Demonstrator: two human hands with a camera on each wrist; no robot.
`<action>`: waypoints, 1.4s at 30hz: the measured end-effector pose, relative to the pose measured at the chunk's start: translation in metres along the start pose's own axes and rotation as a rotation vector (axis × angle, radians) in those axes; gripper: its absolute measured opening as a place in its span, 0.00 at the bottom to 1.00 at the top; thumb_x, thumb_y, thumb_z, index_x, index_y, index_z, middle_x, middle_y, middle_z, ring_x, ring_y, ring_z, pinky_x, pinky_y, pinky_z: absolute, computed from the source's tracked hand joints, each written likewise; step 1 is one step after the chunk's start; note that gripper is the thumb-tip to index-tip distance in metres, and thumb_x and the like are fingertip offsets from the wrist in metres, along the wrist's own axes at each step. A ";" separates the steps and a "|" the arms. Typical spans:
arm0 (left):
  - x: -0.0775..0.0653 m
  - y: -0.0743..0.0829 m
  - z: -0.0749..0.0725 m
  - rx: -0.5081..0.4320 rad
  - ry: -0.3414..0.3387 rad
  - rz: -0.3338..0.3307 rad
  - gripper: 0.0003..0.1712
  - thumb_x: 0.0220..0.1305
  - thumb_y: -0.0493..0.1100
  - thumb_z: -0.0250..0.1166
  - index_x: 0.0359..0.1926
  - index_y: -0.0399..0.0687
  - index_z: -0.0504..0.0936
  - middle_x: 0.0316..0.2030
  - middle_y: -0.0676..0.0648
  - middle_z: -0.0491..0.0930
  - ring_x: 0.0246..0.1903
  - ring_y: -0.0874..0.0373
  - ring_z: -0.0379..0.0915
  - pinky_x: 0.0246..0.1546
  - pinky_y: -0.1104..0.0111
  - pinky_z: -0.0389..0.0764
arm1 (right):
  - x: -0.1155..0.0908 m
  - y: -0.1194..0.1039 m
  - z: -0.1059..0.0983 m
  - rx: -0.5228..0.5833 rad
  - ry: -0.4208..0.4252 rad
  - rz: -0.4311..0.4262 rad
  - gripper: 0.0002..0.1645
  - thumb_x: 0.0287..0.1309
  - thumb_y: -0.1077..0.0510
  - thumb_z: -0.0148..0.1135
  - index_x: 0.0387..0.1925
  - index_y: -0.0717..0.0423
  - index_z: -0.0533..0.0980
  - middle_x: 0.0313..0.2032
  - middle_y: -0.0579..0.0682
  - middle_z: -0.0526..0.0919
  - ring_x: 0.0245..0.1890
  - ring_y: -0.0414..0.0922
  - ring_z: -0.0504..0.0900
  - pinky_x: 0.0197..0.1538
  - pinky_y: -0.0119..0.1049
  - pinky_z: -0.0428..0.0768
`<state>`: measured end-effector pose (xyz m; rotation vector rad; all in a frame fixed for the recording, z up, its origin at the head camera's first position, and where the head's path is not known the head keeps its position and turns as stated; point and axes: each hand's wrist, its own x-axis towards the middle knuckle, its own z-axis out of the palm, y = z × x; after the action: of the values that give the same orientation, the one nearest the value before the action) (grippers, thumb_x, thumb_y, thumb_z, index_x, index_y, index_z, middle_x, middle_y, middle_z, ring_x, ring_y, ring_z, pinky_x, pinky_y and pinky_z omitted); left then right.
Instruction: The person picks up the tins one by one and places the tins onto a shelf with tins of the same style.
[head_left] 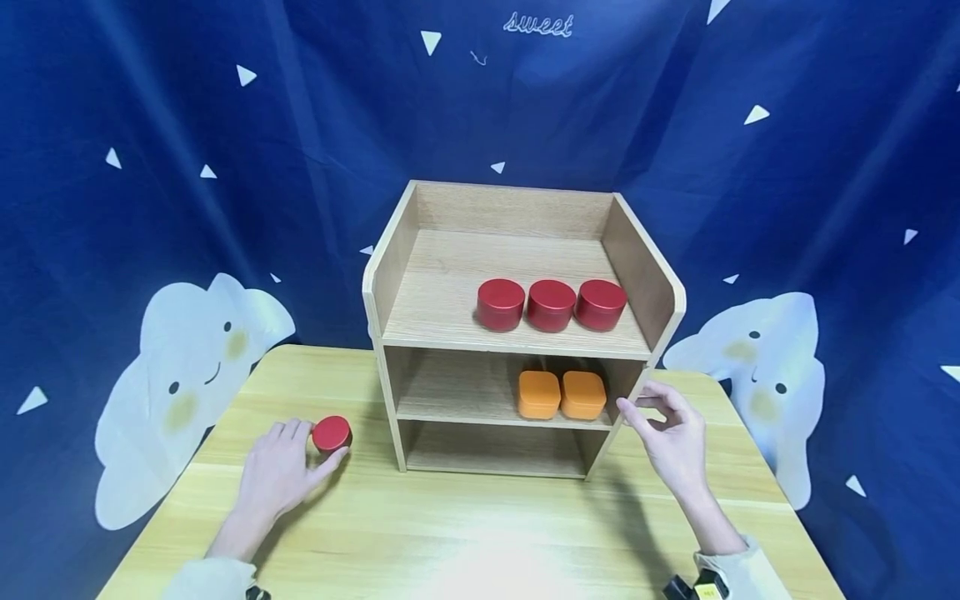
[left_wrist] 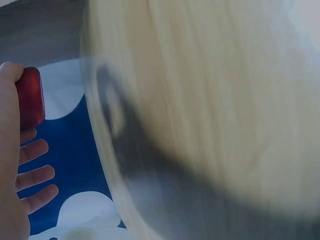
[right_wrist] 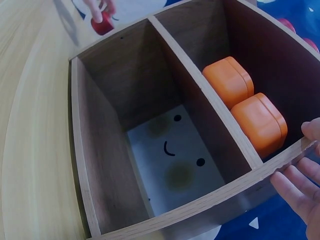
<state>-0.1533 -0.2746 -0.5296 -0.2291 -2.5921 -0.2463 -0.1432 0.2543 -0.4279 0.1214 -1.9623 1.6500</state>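
My left hand (head_left: 276,471) holds a round red tin (head_left: 332,433) over the left side of the table, with the thumb on one side and the fingertips on the other. In the left wrist view the same tin (left_wrist: 31,99) shows at the thumb while the other fingers spread. My right hand (head_left: 675,433) is at the right side panel of a wooden shelf (head_left: 487,340). In the right wrist view its thumb (right_wrist: 311,130) lies over the panel's inner side and its fingers along the outside, holding the edge between them.
Three red tins (head_left: 551,305) stand in a row on the shelf's top level, toward the right. Two orange boxes (head_left: 538,394) sit side by side at the right of the middle level. Behind the table (head_left: 360,533) hangs a blue curtain (head_left: 480,92).
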 end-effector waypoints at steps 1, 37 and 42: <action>-0.001 0.002 0.000 -0.006 0.012 0.004 0.37 0.50 0.66 0.75 0.43 0.36 0.83 0.39 0.36 0.86 0.41 0.39 0.82 0.38 0.46 0.83 | 0.000 0.000 0.000 -0.001 -0.001 -0.002 0.16 0.52 0.80 0.71 0.44 0.74 0.81 0.30 0.37 0.88 0.30 0.29 0.87 0.31 0.23 0.86; -0.005 0.059 -0.040 -0.114 0.296 0.175 0.38 0.56 0.73 0.66 0.40 0.41 0.84 0.35 0.41 0.86 0.37 0.44 0.83 0.31 0.52 0.84 | -0.001 0.002 -0.002 0.010 -0.021 -0.011 0.18 0.52 0.79 0.72 0.46 0.73 0.81 0.31 0.37 0.89 0.31 0.30 0.88 0.32 0.23 0.86; -0.005 0.071 -0.045 -0.112 0.310 0.187 0.45 0.66 0.80 0.51 0.40 0.41 0.84 0.35 0.42 0.86 0.38 0.44 0.84 0.33 0.51 0.85 | -0.001 0.001 -0.002 0.001 -0.017 -0.005 0.17 0.53 0.78 0.72 0.46 0.73 0.81 0.31 0.36 0.89 0.31 0.29 0.88 0.31 0.23 0.86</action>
<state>-0.1128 -0.2161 -0.4849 -0.4353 -2.2368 -0.3309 -0.1426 0.2560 -0.4294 0.1410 -1.9726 1.6525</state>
